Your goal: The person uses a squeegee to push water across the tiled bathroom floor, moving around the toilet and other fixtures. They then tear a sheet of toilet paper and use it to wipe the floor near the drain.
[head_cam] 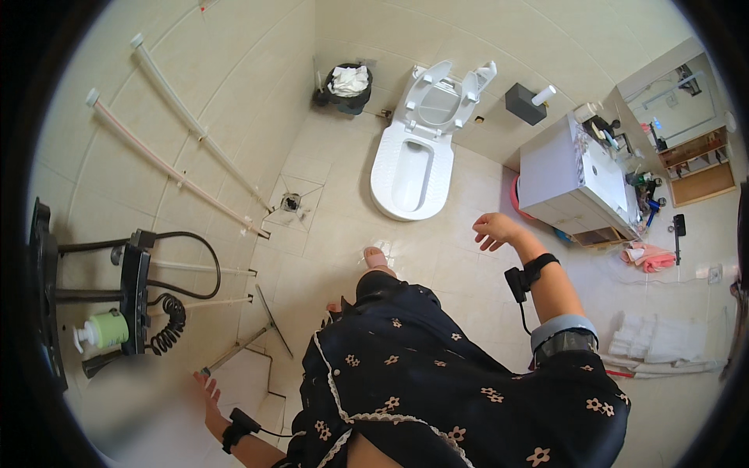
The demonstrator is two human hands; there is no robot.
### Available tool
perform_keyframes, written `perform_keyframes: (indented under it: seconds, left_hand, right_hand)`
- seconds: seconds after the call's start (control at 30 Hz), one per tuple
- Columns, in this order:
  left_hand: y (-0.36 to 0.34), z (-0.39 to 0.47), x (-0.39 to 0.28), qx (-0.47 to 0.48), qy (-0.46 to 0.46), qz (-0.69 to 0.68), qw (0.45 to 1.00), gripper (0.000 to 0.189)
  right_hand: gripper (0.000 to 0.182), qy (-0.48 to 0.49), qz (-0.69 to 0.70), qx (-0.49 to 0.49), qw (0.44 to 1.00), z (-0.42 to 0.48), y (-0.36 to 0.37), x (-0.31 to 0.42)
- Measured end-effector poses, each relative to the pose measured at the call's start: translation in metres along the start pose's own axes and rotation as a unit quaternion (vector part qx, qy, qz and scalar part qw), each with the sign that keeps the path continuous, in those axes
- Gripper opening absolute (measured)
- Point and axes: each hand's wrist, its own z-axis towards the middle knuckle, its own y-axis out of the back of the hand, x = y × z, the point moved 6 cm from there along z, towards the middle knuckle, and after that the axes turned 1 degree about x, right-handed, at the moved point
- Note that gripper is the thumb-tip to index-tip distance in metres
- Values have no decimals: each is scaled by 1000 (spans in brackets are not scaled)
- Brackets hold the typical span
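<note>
At the lower left, my left hand [209,393] is beside the upper end of the pole of a floor squeegee [239,350]; whether the fingers touch it I cannot tell. The squeegee's dark blade stands low against the tiled wall. My right hand [495,230] hangs in the air over the tiled floor, fingers loosely bent, holding nothing. Beyond it stands a white toilet [412,169] with its seat and lid raised. A black strap with a small device is on each of my forearms.
A lined waste bin [349,86] holds white paper. At the right stands a washbasin cabinet [551,175]; left are white pipes [175,120], a black shower fixture [136,281] and a green pump bottle [109,330]. A floor drain [290,202] lies near the pipes. The floor is wet before my foot.
</note>
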Motion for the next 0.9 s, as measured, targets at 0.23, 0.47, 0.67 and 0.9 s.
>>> perform_keyframes:
  seconds: [0.23, 0.47, 0.67, 0.9]
  left_hand:
    - [-92, 4, -22, 33, -24, 49, 998, 50]
    - [-254, -7, -114, 74, -97, 54, 991, 43]
    - [-488, -34, -194, 143, -78, 98, 982, 39]
    - [-663, -71, -231, 165, -49, 201, 964, 38]
  right_hand:
    - [29, 0, -8, -74, 997, 3, 84, 1]
    - [25, 37, 25, -142, 989, 57, 216, 3]
    - [26, 82, -35, -358, 929, 161, 410, -27]
    - [59, 83, -47, -527, 844, 277, 613, -78]
